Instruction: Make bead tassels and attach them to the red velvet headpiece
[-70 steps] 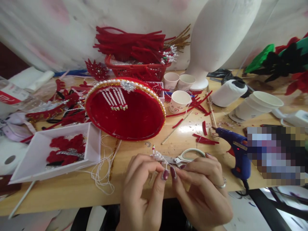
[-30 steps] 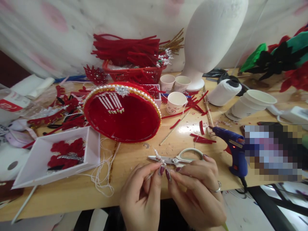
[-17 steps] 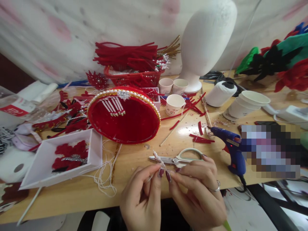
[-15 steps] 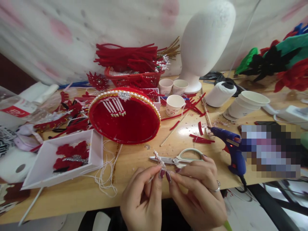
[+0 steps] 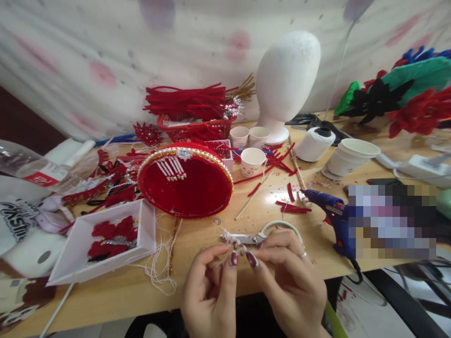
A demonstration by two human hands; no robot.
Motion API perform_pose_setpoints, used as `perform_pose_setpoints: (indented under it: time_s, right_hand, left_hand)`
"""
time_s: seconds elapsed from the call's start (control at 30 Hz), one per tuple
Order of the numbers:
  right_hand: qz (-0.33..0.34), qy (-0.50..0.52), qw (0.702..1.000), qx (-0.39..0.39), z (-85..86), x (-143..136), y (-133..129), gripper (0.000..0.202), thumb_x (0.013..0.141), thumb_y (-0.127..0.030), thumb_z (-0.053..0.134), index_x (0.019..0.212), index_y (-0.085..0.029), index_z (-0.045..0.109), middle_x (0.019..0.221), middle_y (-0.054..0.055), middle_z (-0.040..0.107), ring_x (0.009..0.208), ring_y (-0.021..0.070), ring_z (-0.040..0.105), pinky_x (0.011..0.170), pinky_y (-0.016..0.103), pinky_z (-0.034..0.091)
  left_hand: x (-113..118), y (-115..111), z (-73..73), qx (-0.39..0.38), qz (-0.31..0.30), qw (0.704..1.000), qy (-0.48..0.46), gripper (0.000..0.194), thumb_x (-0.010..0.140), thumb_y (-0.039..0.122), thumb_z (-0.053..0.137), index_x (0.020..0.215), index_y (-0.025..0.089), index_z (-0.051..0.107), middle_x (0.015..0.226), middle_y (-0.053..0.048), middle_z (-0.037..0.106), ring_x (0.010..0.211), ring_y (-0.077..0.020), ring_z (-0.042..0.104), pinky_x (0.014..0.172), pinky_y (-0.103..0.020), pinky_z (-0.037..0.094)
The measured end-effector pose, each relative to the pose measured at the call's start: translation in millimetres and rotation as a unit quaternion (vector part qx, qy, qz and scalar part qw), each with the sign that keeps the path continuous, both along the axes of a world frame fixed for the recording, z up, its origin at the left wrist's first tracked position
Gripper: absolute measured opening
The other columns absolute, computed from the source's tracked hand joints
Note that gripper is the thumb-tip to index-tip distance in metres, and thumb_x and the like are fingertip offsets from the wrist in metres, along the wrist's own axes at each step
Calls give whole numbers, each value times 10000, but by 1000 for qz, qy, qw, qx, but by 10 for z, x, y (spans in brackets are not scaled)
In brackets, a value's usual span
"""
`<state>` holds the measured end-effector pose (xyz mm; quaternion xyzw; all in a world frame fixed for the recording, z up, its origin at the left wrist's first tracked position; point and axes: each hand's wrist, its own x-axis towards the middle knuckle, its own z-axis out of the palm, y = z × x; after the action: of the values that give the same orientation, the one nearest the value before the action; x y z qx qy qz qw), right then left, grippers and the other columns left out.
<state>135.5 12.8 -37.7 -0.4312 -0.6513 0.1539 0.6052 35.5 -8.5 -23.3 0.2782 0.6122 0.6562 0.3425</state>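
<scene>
Near the table's front edge, my left hand (image 5: pixel 213 281) pinches the base of a small strand of white beads (image 5: pixel 230 238), with thin thread showing between the fingers. My right hand (image 5: pixel 287 274) pinches thread at the same spot, its fingertips almost touching the left ones. Just behind the hands lie scissors (image 5: pixel 259 238) with pale handles, partly covered by my right fingers. Farther back a red velvet headpiece (image 5: pixel 186 188) stands tilted, edged with pearls and gold trim, with short bead fringes hanging on its front.
To the left, a white box (image 5: pixel 146 234) holds red flowers beside loose white string (image 5: pixel 160 263). A blue glue gun (image 5: pixel 333 211) with a lit red light lies right. Behind are paper cups (image 5: pixel 252 164), a thread cone (image 5: pixel 315 144), a foam head (image 5: pixel 287 80) and a red basket (image 5: pixel 197 129).
The view has shifted slightly, so the table's things sit a little lower. My fingertips have parted slightly, and the bead strand leans farther left.
</scene>
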Motion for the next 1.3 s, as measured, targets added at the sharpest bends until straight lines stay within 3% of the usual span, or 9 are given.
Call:
perform_pose_setpoints:
  time_s: [0.1, 0.2, 0.27, 0.4, 0.5, 0.73, 0.87, 1.03, 1.3]
  right_hand:
    - [20, 66, 995, -70, -6, 19, 12, 167, 889, -101, 657, 919, -258, 707, 883, -6, 580, 851, 140, 574, 706, 263, 478]
    - [50, 117, 984, -128, 2, 55, 37, 116, 895, -166, 678, 880, -273, 722, 877, -10, 593, 826, 132, 589, 700, 245, 486]
    - [69, 139, 974, -162, 6, 88, 53, 93, 900, -202, 686, 861, -275, 728, 875, -9, 601, 820, 133, 597, 708, 251, 482]
    - [94, 130, 971, -175, 33, 167, 94, 85, 905, -214, 686, 867, -275, 732, 878, -2, 609, 816, 144, 598, 697, 269, 470]
    - [84, 82, 986, -121, 100, 223, 138, 117, 905, -174, 678, 903, -279, 730, 890, 1, 616, 844, 154, 597, 722, 285, 475]
    - [-51, -47, 997, 46, 256, 236, 266, 181, 879, -76, 678, 915, -249, 716, 882, 4, 633, 827, 169, 605, 721, 325, 470]
    - [-121, -94, 981, 119, 290, 210, 345, 177, 877, -87, 690, 919, -255, 722, 887, 2, 624, 845, 182, 600, 765, 363, 459]
    - [-219, -119, 944, 215, 347, 174, 402, 177, 850, -118, 748, 886, -292, 753, 958, 18, 602, 881, 202, 592, 791, 391, 430]
    - [-254, -155, 917, 267, 539, -51, 453, 117, 855, -158, 762, 866, -274, 746, 960, 30, 621, 891, 216, 586, 805, 404, 419]
  left_hand:
    - [-35, 11, 38, -27, -24, 999, -15, 235, 714, 453, 818, 788, 240, 751, 551, 54, 526, 515, -92, 475, 556, -177, 478]
    - [-75, 17, 35, -53, -82, 995, -32, 341, 759, 554, 752, 795, 215, 753, 527, 61, 452, 488, -88, 398, 611, -211, 513]
    - [-90, 14, 32, -60, -111, 991, -34, 357, 773, 559, 739, 816, 204, 742, 514, 71, 421, 471, -79, 332, 570, -200, 484]
    - [-94, 7, 79, -57, -134, 989, -34, 315, 765, 488, 771, 831, 192, 685, 496, 68, 493, 435, -54, 343, 444, -147, 336]
    - [-87, 15, 144, -49, -156, 985, -49, 327, 769, 486, 768, 827, 179, 674, 458, 71, 494, 396, -46, 381, 410, -136, 297]
    - [-43, 34, 248, -13, -213, 974, -82, 428, 772, 588, 740, 818, 165, 694, 465, 74, 455, 396, -53, 396, 409, -150, 335]
    - [-40, 6, 309, 7, -249, 966, -77, 502, 763, 661, 713, 795, 160, 710, 467, 61, 455, 398, -50, 386, 415, -157, 307]
    - [-69, -59, 385, 29, -240, 966, -85, 528, 753, 693, 701, 808, 167, 719, 469, 56, 460, 388, -53, 383, 408, -170, 313]
    - [-204, -147, 402, 55, -215, 969, -105, 511, 762, 668, 707, 845, 164, 707, 479, 58, 477, 395, -47, 364, 412, -162, 302]
